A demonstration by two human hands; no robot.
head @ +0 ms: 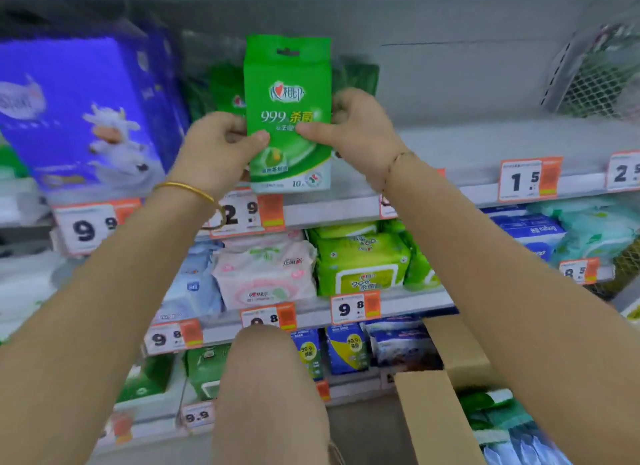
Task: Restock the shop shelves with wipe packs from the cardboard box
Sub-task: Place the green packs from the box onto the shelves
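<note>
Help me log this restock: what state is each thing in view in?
Green plastic wipe pack, upright, held in front of the top shelf.
Left hand grip, pinching the pack's left edge.
Right hand grip, pinching the pack's right edge.
Brown cardboard box, flaps open, packs inside.

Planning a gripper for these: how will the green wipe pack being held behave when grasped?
Probably light: left hand and right hand pinch the green wipe pack at its sides. Glossy film, likely slippery and soft.
</note>
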